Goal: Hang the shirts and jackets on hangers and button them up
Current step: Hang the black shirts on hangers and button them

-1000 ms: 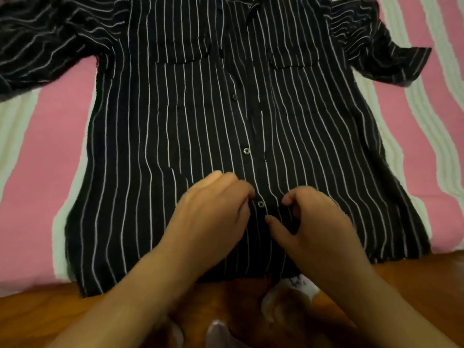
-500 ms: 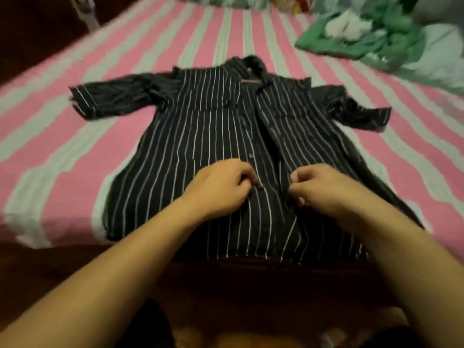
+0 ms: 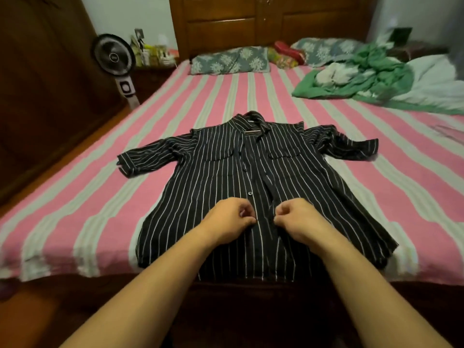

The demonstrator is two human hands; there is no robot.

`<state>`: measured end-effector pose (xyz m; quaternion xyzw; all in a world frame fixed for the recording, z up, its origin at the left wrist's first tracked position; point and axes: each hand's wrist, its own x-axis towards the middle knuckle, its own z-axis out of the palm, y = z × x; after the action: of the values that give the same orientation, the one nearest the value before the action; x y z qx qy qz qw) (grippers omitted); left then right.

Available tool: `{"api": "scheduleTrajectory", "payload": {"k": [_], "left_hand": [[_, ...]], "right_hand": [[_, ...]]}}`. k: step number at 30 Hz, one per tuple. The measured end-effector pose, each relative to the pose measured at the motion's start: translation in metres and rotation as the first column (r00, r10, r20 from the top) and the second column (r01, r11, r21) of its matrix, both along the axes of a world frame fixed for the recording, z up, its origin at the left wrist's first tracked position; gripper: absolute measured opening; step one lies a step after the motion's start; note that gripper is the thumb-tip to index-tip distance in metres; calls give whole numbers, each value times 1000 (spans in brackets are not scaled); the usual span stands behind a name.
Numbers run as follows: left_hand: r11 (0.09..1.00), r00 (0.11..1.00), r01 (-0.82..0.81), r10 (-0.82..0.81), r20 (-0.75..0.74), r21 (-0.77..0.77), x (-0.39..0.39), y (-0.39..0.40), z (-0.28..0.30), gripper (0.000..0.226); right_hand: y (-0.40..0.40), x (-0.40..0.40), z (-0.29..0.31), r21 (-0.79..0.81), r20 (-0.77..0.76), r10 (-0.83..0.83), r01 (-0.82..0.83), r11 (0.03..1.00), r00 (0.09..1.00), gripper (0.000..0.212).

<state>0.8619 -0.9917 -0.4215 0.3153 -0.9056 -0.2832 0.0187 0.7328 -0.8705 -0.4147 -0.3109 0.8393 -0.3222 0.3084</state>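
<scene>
On a pink-striped bed, a black striped shirt is laid flat, its front edges pinched by left hand and right hand.

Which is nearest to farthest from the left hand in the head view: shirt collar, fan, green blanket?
From the left hand, at the shirt's lower front:
1. Shirt collar, straight ahead up the bed.
2. Fan and green blanket are both clearly farther, the fan far left off the bed, the blanket far right; too close to rank.
</scene>
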Motion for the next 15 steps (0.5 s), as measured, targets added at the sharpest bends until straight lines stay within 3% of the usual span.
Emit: {"api": "scheduleTrajectory", "payload": {"k": [2, 9, 11, 13, 15], "left_hand": [[997, 997, -78, 78, -26, -11, -4, -1, 2, 25], [956, 929, -239, 275, -246, 168, 10, 2, -8, 15], [911, 900, -247, 342, -271, 330, 9, 4, -8, 16], [818, 849, -223, 430, -306, 531, 6, 6, -7, 14], [781, 825, -195, 457, -332, 593, 5, 7, -8, 13]], "right_hand": [[-2, -2, 1, -11, -3, 10, -10, 1000, 1000, 12], [-14, 8, -4, -148, 118, -185, 202, 968, 976, 23], [-14, 10, -12, -258, 262, -186, 255, 932, 947, 27], [-12, 14, -17, -317, 389, -127, 263, 911, 912, 18], [-11, 17, -23, -313, 473, -101, 274, 909, 875, 14]]}}
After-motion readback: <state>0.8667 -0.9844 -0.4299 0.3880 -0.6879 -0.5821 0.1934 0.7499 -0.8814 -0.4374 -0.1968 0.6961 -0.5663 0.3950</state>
